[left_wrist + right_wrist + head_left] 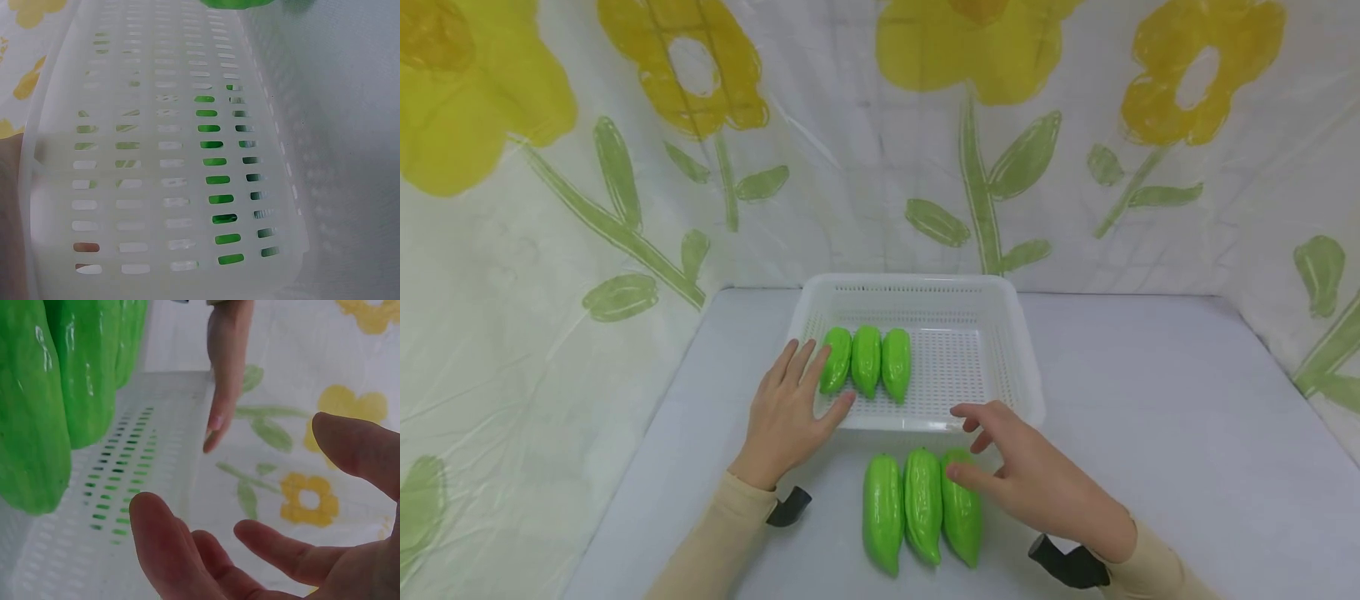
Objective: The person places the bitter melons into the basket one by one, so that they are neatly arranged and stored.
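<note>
A white perforated plastic basket (955,367) holds three glossy green, long, pointed vegetables (866,360) side by side at its left. My left hand (790,417) is at the basket's front left corner, fingers extended over the rim; in the left wrist view only a strip of the hand (11,219) shows. Three similar green vegetables (922,508) lie in a row on the table in front of the basket. Above the rightmost of them hovers my right hand (1030,471), fingers loosely bent and nothing between them. The right wrist view shows its thumb and fingers (165,550) apart.
The basket stands near the back of a pale table (1135,400). Behind and beside the table hangs a white sheet (850,217) printed with yellow flowers. A dark strap piece sits at each wrist.
</note>
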`<state>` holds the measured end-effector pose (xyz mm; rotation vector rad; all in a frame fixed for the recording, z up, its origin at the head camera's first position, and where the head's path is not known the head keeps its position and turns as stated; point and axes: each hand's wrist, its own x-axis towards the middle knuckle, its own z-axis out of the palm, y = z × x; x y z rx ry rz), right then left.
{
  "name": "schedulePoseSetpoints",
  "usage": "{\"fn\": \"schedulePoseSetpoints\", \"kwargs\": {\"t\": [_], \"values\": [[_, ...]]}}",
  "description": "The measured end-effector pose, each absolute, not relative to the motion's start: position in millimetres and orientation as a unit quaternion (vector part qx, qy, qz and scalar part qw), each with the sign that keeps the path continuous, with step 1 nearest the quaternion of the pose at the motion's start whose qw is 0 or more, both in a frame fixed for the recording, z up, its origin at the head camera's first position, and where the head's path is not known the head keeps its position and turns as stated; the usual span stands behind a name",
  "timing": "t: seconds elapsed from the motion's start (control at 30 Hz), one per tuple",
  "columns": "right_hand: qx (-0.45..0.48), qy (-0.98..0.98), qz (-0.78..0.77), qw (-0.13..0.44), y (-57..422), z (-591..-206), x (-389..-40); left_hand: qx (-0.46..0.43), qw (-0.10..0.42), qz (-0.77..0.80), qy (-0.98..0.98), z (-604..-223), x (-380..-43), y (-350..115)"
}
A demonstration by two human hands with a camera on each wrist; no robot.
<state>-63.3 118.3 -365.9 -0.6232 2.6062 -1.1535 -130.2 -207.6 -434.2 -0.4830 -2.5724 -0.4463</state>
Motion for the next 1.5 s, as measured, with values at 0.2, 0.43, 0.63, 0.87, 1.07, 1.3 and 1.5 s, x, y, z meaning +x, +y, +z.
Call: {"fn": "schedulePoseSetpoints", "kwargs": {"t": [0.2, 0.43, 0.63, 0.87, 1.07, 1.3, 1.5], "values": [[-0.218, 0.890, -0.381, 0.122, 116.3, -376.7, -48.2, -0.175, 0.240, -0.160, -0.941, -434.0, -131.5, -208.0], [-0.234, 0.903, -0.343, 0.110, 117.7, -393.1, -42.5, -0.171, 0.235, -0.157, -0.944, -433.6, -132.2, -208.0], [-0.248, 0.923, -0.285, 0.065, 116.8, -409.4, -44.1, -0.173, 0.239, -0.158, -0.942, -433.8, -131.9, -207.8], [-0.254, 0.917, -0.305, 0.036, 113.8, -427.5, -52.9, -0.173, 0.235, -0.162, -0.943, -434.0, -131.0, -207.3], [-0.251, 0.915, -0.313, 0.047, 109.3, -439.7, -58.2, -0.172, 0.231, -0.164, -0.944, -434.2, -131.0, -207.2], [-0.233, 0.920, -0.308, 0.068, 106.3, -448.9, -60.2, -0.172, 0.230, -0.163, -0.944, -433.9, -131.1, -207.1], [-0.230, 0.917, -0.315, 0.080, 106.1, -449.1, -59.9, -0.170, 0.227, -0.162, -0.945, -433.4, -130.3, -206.9]]}}
